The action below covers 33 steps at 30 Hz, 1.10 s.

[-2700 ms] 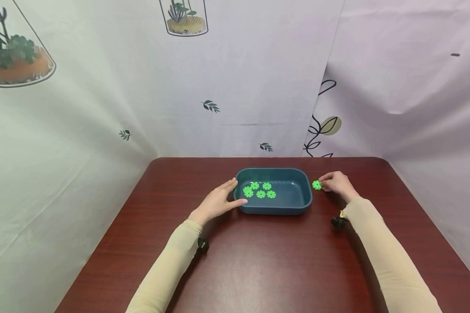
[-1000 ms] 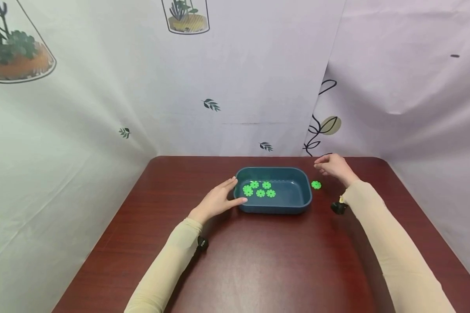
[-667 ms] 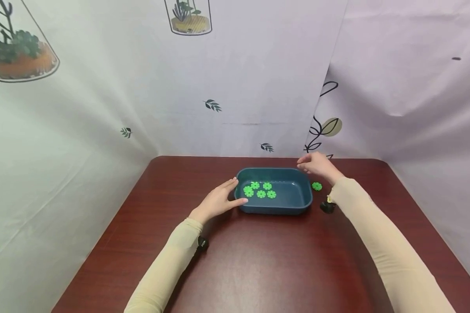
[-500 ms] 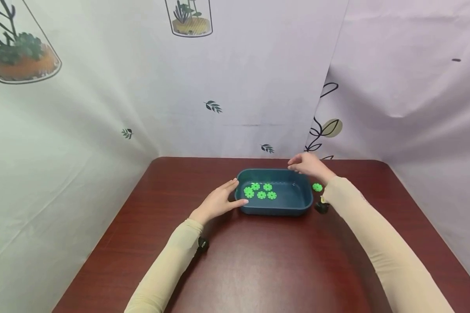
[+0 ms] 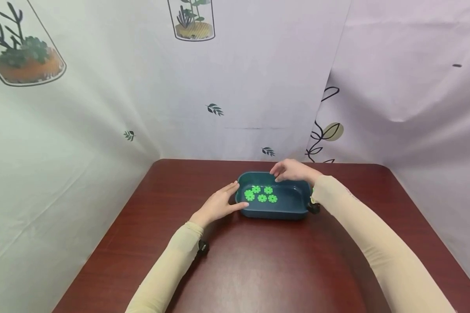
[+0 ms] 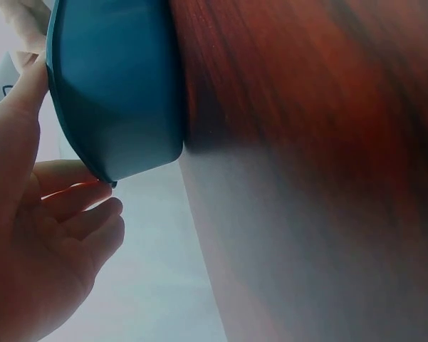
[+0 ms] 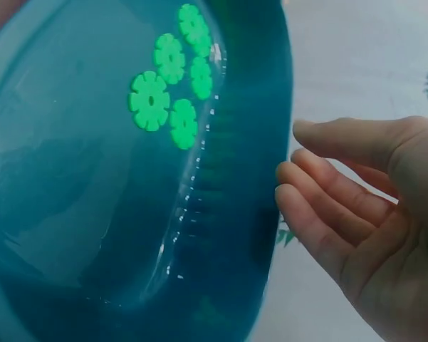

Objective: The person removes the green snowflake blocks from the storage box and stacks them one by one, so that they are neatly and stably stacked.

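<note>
Basin on the surface, toward its far edge. Snowflake discs lie on the basin floor, in its left half, two overlapping at the leftmost spot. My left hand: at the basin's left end, thumb at the near-left corner. My right hand: over the far rim, right half. Wall hanging behind the surface.

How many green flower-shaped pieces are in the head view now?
6 green pieces visible, all in the blue tray: an overlapping pair at the left, two toward the far wall, two nearer the front. Others may be hidden behind the right hand or sleeve.
</note>
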Each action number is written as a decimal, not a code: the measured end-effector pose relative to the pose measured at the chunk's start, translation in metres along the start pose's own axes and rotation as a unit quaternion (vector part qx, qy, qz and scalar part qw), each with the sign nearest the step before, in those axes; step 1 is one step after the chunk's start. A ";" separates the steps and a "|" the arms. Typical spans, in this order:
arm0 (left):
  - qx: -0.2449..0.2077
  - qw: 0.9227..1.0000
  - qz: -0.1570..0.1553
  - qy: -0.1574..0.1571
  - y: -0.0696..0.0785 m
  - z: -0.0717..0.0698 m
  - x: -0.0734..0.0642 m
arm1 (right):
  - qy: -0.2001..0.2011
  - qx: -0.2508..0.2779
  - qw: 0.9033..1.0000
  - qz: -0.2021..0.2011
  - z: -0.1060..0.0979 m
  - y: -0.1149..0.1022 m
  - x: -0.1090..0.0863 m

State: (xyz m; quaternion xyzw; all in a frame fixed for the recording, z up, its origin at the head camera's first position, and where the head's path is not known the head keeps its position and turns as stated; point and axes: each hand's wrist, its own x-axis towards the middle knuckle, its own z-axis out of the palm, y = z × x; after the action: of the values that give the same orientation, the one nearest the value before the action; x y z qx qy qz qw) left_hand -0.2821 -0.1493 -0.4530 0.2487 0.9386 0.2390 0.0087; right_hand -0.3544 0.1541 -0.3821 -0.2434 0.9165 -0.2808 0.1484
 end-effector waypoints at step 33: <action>-0.003 1.000 0.004 0.006 -0.002 0.002 -0.001 | -0.120 -0.115 0.986 0.020 0.053 -0.003 0.016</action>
State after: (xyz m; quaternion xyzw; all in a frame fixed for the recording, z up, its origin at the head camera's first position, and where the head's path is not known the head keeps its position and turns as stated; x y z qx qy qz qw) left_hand -0.2821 -0.1503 -0.4561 0.2511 0.9368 0.2436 0.0026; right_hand -0.3454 0.1200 -0.4246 -0.2719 0.9231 -0.1393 0.2336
